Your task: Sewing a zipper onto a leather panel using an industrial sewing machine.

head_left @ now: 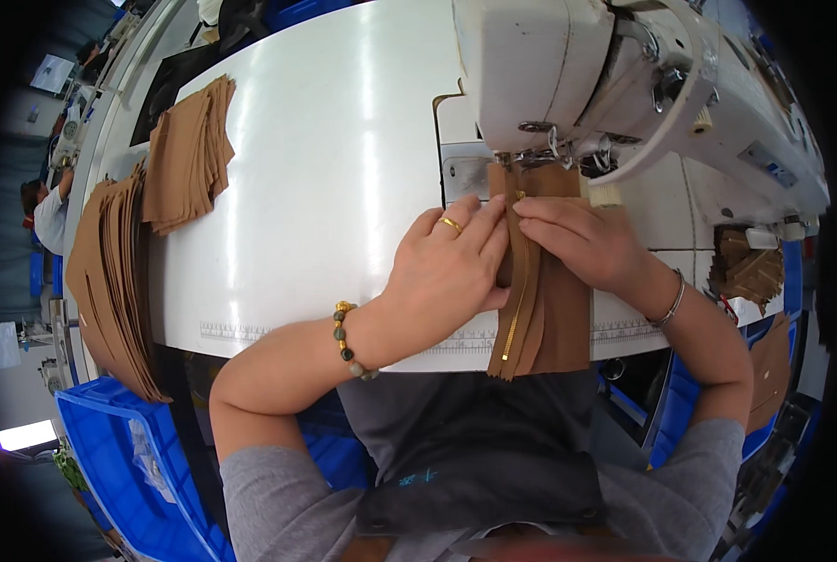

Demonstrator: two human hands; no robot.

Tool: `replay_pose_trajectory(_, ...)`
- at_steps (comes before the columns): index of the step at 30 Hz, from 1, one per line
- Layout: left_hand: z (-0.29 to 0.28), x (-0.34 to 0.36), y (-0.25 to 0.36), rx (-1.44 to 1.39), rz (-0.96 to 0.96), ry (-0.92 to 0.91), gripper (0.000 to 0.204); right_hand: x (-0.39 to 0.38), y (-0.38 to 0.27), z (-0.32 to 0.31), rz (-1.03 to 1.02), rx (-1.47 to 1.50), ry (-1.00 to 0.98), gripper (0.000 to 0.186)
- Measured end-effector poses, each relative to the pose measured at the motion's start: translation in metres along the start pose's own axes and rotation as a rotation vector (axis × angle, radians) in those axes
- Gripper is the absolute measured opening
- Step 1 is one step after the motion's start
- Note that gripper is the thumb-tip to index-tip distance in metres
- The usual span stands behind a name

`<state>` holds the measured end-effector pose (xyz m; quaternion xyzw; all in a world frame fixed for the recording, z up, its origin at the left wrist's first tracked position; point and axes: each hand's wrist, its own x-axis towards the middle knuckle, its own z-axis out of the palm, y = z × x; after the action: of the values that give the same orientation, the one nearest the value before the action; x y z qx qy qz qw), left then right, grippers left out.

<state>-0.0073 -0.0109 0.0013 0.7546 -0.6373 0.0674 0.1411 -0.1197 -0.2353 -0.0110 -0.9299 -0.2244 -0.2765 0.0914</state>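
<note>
A brown zipper (518, 323) with brass-coloured teeth lies lengthwise on a brown fabric piece (565, 323), its lower end hanging at the table's front edge. The upper ends of both sit beneath the presser foot of a white sewing machine (540, 70). My left hand (454, 258) grips the left edge of the zipper and cloth, fingertips close in front of the foot and thumb lower down. From the other side, my right hand (587, 239) pinches the zipper near its top, thumb and forefinger together. The needle tip cannot be made out.
Stacks of brown cut fabric, one near (109, 281) and one farther back (189, 155), lie along the table's left end. More brown pieces (754, 267) rest at the right. A blue crate (123, 468) stands below left. A ruler strip (250, 332) runs along the white table's front edge.
</note>
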Motion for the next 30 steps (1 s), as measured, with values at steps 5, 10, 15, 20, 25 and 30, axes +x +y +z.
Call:
replay_pose_trajectory(5, -0.001, 0.002, 0.004, -0.154, -0.136, -0.039, 0.090, 0.002, 0.003, 0.008, -0.120, 0.135, 0.028, 0.017)
replay_pose_trajectory(10, 0.000, 0.003, 0.004, -0.113, -0.094, 0.043, 0.095, 0.003, -0.001, 0.009, -0.046, 0.105, 0.000, 0.014)
replay_pose_trajectory(15, 0.003, 0.002, -0.001, -0.021, -0.066, -0.005, 0.094, 0.004, -0.003, 0.009, -0.006, 0.061, -0.018, 0.020)
replay_pose_trajectory(20, 0.004, 0.004, -0.002, -0.013, -0.063, -0.006, 0.088, 0.006, -0.007, 0.012, 0.118, -0.043, 0.019, 0.029)
replay_pose_trajectory(25, 0.002, 0.005, -0.002, -0.018, -0.074, -0.024, 0.086, 0.005, -0.007, 0.012, 0.131, -0.049, -0.018, 0.032)
replay_pose_trajectory(30, 0.001, 0.001, 0.001, -0.030, -0.055, -0.054, 0.089, 0.000, -0.013, 0.008, 0.108, -0.113, -0.080, 0.033)
